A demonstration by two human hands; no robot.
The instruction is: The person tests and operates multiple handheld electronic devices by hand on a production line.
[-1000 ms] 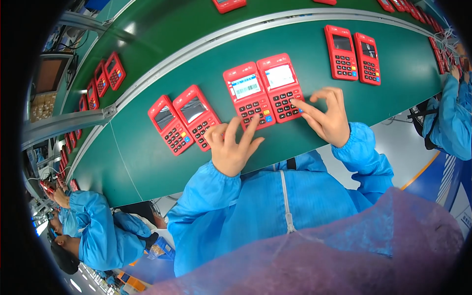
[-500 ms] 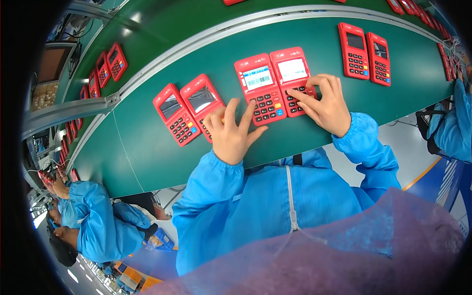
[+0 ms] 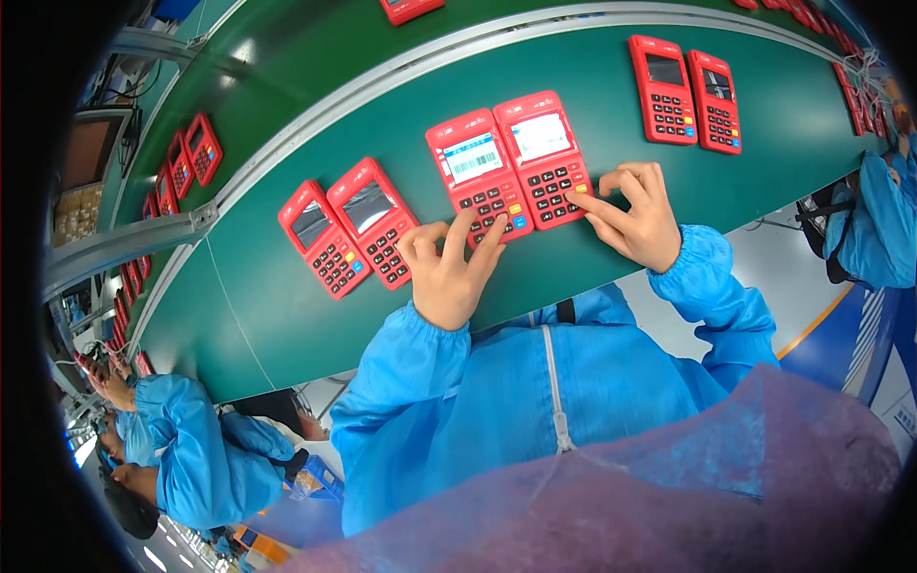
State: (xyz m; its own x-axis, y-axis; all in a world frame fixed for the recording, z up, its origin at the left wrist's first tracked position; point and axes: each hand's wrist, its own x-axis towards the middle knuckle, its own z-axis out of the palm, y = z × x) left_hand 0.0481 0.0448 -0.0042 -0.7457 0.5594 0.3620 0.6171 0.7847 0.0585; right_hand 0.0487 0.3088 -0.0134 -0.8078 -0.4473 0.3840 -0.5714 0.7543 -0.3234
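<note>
Resting over the lower keypad of the left lit card terminal (image 3: 478, 181), the left hand (image 3: 451, 279) has its fingers bent and parted, grasping nothing; I cannot tell from my end whether a fingertip presses a key or only hovers. The right hand (image 3: 632, 222) is likewise unclenched and holds nothing, its index finger reaching to the keypad of the right lit card terminal (image 3: 543, 162) near the yellow key. Both lit terminals lie face up at the centre of the frame on the green table (image 3: 287, 334), side by side and apparently touching, screens toward the top. I judge each one light and stiff, with a smooth red casing that could slide on the tabletop under a hard push; the screen looks like the fragile part, so I would take hold by the long side edges, below the glass. Left of centre, two dark-screened card terminals (image 3: 373, 224) lie tilted, the nearer just beside the left hand; another card terminal pair (image 3: 664, 91) lies toward the upper right, well apart from the right hand. As for containers, I make out a blue bin (image 3: 331, 485) at the lower left, below the table edge, with something tan inside that is too small for me to identify.
</note>
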